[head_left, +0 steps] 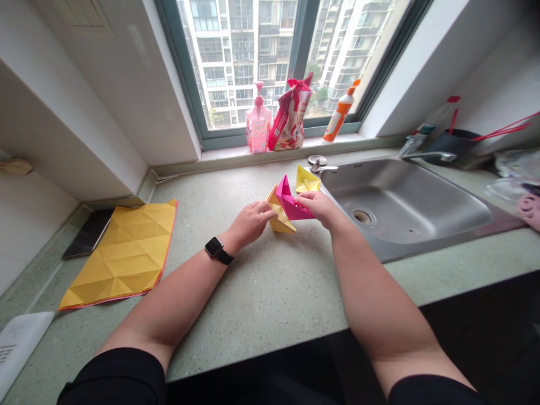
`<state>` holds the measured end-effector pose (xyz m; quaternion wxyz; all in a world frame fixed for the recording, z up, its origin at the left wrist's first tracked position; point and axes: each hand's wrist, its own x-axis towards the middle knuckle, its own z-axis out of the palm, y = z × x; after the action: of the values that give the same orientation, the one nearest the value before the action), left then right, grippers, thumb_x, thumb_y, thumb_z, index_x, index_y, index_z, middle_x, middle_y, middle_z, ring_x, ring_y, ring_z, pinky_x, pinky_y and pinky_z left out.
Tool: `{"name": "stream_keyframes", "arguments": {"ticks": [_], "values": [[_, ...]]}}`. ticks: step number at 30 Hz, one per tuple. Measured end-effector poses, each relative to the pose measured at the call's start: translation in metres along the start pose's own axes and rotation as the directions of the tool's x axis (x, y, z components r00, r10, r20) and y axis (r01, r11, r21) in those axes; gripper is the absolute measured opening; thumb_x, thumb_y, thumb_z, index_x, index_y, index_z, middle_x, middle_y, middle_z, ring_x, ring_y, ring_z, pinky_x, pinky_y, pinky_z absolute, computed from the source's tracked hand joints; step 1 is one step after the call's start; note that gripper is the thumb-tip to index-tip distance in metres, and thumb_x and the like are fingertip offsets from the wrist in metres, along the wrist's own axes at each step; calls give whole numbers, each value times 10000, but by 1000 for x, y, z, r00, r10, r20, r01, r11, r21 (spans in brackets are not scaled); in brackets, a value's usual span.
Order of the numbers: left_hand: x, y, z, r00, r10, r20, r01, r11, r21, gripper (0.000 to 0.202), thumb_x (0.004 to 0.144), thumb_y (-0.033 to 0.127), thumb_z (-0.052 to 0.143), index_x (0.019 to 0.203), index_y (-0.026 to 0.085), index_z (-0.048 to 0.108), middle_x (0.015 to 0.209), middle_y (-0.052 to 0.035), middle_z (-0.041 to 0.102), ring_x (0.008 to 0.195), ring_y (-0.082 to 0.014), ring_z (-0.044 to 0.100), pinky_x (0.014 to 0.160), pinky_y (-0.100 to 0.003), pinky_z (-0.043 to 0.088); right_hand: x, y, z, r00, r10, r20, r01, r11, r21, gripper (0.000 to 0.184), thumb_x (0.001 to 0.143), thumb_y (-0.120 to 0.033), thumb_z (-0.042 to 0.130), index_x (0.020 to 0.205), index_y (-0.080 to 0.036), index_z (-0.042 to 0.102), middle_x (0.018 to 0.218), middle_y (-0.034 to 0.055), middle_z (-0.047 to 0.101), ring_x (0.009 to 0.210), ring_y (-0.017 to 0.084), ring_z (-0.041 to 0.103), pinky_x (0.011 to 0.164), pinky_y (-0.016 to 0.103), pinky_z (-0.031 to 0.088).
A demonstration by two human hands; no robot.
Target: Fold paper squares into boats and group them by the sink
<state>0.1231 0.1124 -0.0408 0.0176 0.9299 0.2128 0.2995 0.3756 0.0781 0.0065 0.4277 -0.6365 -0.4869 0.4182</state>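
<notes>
Over the countertop, left of the sink, my left hand pinches an orange-yellow folded paper boat by its near-left side. My right hand has its fingers closed on a magenta folded paper boat, right beside the orange-yellow one. The two boats touch or overlap; I cannot tell exactly which. Behind my right hand, a bright yellow paper boat stands by the sink's corner, apart from my fingers. My fingertips hide parts of both held boats.
At left, creased yellow paper sheets overlap a dark flat object. The steel sink with its faucet lies to the right. A pink pump bottle, a red bag and an orange bottle line the windowsill.
</notes>
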Motion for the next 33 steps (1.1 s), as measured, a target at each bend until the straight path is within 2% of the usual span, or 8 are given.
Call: {"name": "stream_keyframes", "arguments": {"ticks": [6,15,23,33], "values": [[0,2,0,1000,15,0,-15,1000,2,350,1046,57,496,1226,246,730,1156,-73,718,1054,-228,684,943,-392,609,-1,-3,2,1000,-5,-6,6,1000,3,329,672,-492,844,713,-193,715,686,43,706,657,183,620,604,305,444],[0,1,0,999,-26,-24,25,998,-53,330,1046,62,497,1201,232,733,1136,-76,709,1053,-223,675,924,-380,613,-5,-8,0,999,-3,42,5,999,-53,339,694,-492,855,695,-203,676,679,35,688,641,181,615,586,307,442],[0,1,1,999,-41,-20,39,996,-80,299,1070,108,494,1174,237,742,1112,-78,708,1023,-223,689,914,-396,624,-3,-4,0,999,-46,-5,46,998,-32,393,711,-568,826,742,-197,699,705,33,699,661,179,607,607,308,444],[0,3,-1,999,-48,-2,47,995,-89,309,1067,98,483,1190,237,730,1153,-90,707,1076,-241,686,944,-418,626,-4,-7,0,999,-33,7,34,994,-102,336,738,-516,817,732,-199,704,724,47,711,685,192,633,600,308,456]]}}
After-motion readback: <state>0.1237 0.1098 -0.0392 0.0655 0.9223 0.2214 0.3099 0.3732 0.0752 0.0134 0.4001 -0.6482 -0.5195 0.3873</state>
